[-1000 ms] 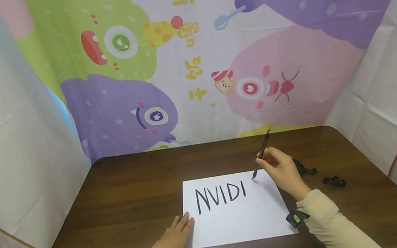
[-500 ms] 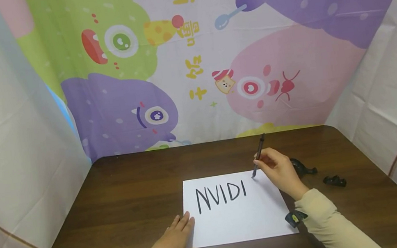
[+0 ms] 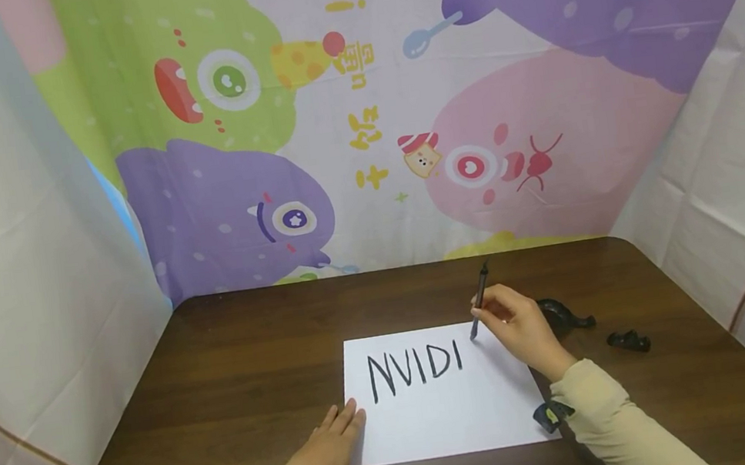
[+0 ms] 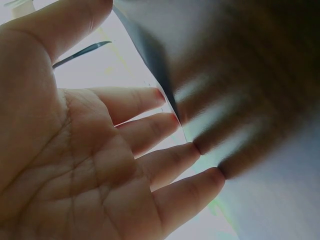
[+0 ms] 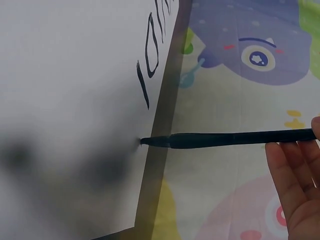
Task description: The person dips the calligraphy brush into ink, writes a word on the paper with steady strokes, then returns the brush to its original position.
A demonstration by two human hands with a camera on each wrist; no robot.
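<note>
A white sheet of paper (image 3: 451, 420) lies on the table with the large black letters "NVIDI" (image 3: 416, 371) across its upper part. My left hand (image 3: 323, 456) rests flat at the sheet's left edge, fingertips over the border; the left wrist view shows its fingers nearly straight. Between thumb and fingers, my right hand (image 3: 520, 327) pinches a dark writing brush (image 3: 480, 297), held steeply tilted. The brush's tip is right at the paper, to the right of the last letter. In the right wrist view the brush (image 5: 210, 140) reaches over the sheet's top edge.
Beyond the right hand, a black rounded object with a curved handle (image 3: 567, 315) is partly hidden by the hand. A small black bumpy piece (image 3: 628, 341) lies farther right. Behind the dark wooden table (image 3: 235, 366) hangs a cartoon-printed cloth (image 3: 371, 225).
My right hand has shifted slightly left and toward me, and the brush stands more upright with its tip a little lower. The left hand and the letters stay as they were.
</note>
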